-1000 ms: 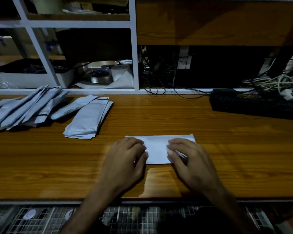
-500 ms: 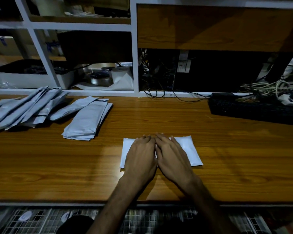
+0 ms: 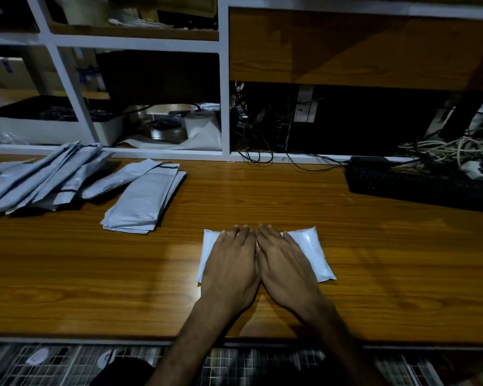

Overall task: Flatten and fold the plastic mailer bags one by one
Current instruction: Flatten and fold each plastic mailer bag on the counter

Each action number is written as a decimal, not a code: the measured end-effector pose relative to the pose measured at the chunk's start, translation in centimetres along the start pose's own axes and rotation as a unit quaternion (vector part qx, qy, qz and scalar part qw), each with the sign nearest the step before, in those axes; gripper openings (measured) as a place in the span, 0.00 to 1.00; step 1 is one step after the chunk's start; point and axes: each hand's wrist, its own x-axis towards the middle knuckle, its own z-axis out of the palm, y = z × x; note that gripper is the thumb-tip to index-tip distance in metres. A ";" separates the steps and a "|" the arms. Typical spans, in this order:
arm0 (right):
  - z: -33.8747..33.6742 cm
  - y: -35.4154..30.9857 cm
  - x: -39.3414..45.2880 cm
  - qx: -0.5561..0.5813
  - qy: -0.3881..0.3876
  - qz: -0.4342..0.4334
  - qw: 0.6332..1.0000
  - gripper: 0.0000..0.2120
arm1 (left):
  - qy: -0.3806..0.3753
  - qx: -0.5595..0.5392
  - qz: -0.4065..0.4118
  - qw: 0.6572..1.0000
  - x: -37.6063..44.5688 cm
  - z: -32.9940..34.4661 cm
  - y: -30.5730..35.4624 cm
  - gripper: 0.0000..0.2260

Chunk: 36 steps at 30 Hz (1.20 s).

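Far left of the hands: loose mailer bags, unfolded. Nearer left: folded stack. Left hand, right hand: fingers straight, side by side, pressing white mailer bag flat on worktop. Step: flattening. Next, likely: sweep outward, expel air, fold.

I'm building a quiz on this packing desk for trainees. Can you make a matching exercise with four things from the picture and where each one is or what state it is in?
Things:
1. white mailer bag
2. neat stack of grey mailers
3. loose heap of grey mailers
4. black keyboard

Places or states:
A. far left of the desk, fanned out
B. far right, beside tangled cables
C. under both flat hands, pressed down
D. left of centre, edges aligned

Pairs: 1-C, 2-D, 3-A, 4-B

The left hand and right hand lie side by side on the bag.
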 end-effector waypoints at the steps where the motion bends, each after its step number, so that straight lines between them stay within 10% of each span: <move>1: 0.0 0.0 0.0 -0.001 0.005 0.004 1.000 0.43 | -0.008 0.010 -0.004 1.000 0.0 -0.1 0.0 0.26; 16: 0.1 0.1 0.0 -0.054 -0.022 0.041 0.997 0.48 | -0.079 0.068 -0.052 0.993 -0.1 -1.4 0.5 0.41; 36: -0.4 0.1 -0.6 -0.048 -0.022 0.145 0.988 0.52 | -0.099 0.042 -0.186 0.977 -0.5 -0.9 0.8 0.38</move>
